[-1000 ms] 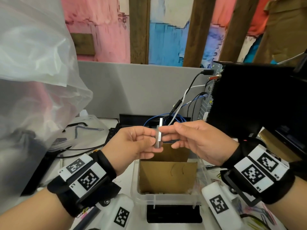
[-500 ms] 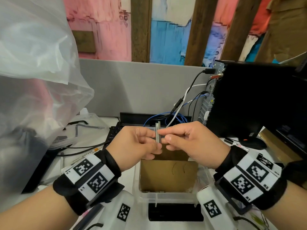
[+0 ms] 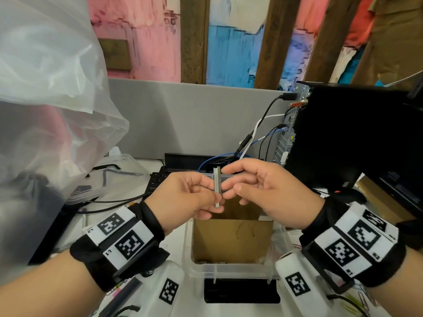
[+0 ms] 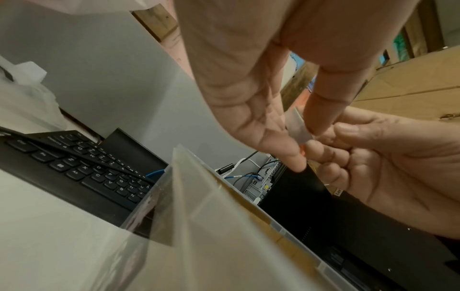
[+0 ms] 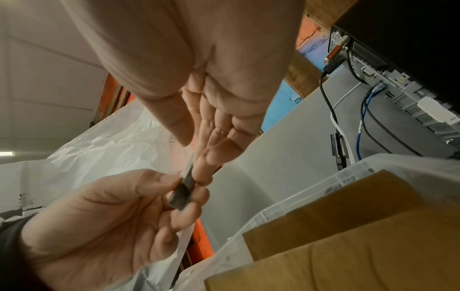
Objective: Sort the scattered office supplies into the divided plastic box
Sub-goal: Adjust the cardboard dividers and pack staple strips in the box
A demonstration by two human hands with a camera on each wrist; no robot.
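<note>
A thin silver staple strip (image 3: 217, 188) stands upright in the air above the clear plastic box (image 3: 229, 269). My left hand (image 3: 214, 196) pinches its lower half between thumb and index, seen close in the left wrist view on the staple strip (image 4: 298, 132). My right hand (image 3: 225, 181) pinches lightly from the right, with its index tip at the top end and its thumb at the middle. In the right wrist view the staple strip (image 5: 183, 195) sits between both hands' fingertips. Brown cardboard dividers (image 3: 231, 239) split the box, and a few small grey pieces lie at its near wall.
A black keyboard (image 3: 158, 179) lies behind the box on the left. A black computer tower (image 3: 343, 138) with plugged cables (image 3: 256, 133) stands at the right. A large clear plastic bag (image 3: 45, 110) fills the left side. A grey partition (image 3: 194, 115) closes off the back.
The strip has stayed upright between both hands, which drifted slightly. My right index finger has slid up to the strip's top end.
</note>
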